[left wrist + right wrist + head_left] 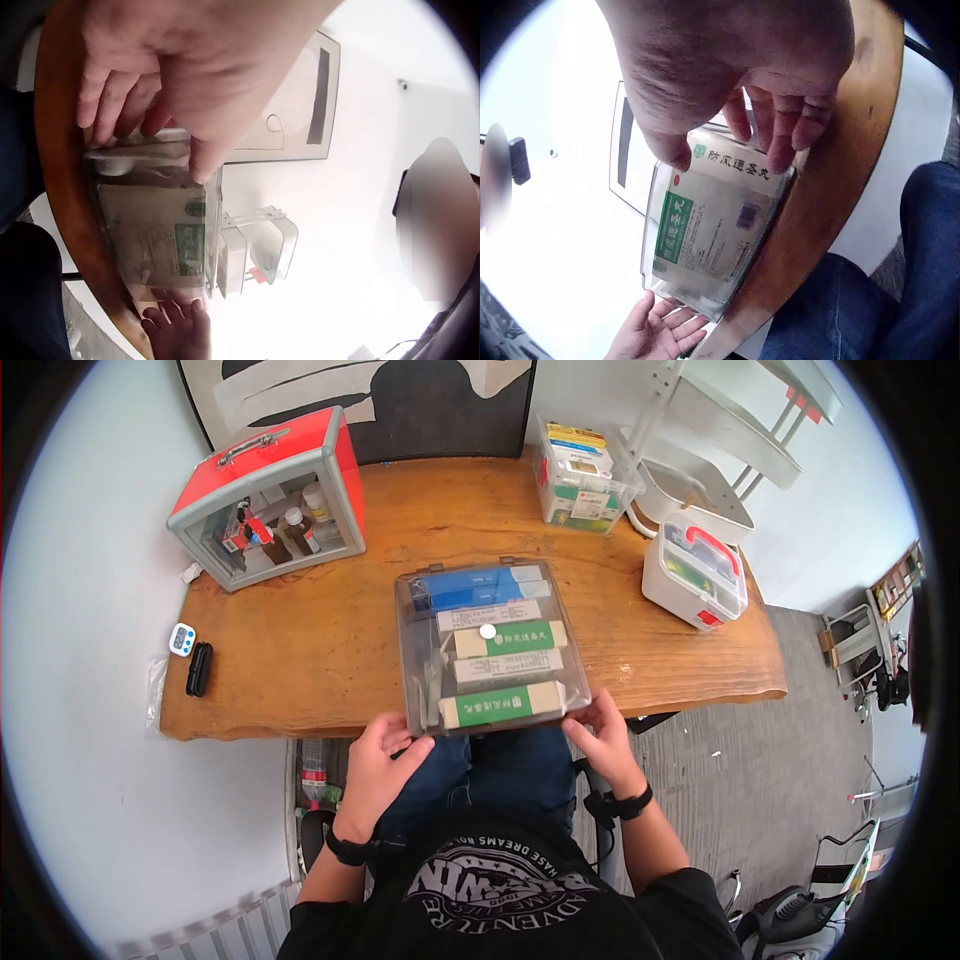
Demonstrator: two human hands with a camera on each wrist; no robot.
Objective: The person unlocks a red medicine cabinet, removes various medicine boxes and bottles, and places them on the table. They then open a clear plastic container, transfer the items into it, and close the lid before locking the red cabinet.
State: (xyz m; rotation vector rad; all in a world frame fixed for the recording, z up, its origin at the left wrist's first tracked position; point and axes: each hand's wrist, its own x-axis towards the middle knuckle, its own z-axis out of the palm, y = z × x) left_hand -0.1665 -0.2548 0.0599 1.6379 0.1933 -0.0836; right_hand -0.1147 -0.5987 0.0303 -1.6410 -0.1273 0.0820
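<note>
A transparent plastic storage box with its lid down lies at the table's front edge. Inside are a blue carton and several white-and-green medicine cartons. My left hand grips its near left corner; in the left wrist view the thumb lies along the lid's edge, with the fingers against the side. At the near right corner my right hand holds the box likewise, its thumb at the lid edge and fingers on the side wall. The fingertips under the box are partly hidden.
A red first-aid case with bottles stands back left. On the right are a clear bin of cartons and a white box with a red handle. A small timer and black case lie left.
</note>
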